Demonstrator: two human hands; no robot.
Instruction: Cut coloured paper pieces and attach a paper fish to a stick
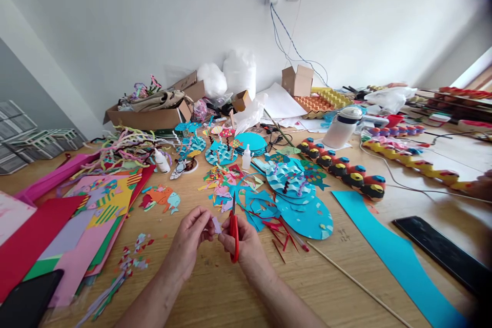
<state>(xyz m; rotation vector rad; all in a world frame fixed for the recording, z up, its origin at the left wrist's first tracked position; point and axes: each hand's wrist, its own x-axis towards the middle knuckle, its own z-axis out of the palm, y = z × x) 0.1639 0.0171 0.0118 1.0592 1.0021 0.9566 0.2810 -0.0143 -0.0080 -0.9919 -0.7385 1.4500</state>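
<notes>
My left hand pinches a small piece of lilac paper above the front middle of the table. Close beside it on the right, my right hand is wrapped round red-handled scissors, whose blades point up and away. The fingertips of my right hand are next to the lower edge of the paper. Beyond both hands lie colourful paper scraps and blue offcuts. Paper fish in orange and light blue rest on the wood to the left.
Stacked coloured sheets and a dark phone are at the left. Blue discs, a thin stick, a blue strip and a black phone lie rightward. Glue bottles, boxes and painted egg-carton strips stand further back.
</notes>
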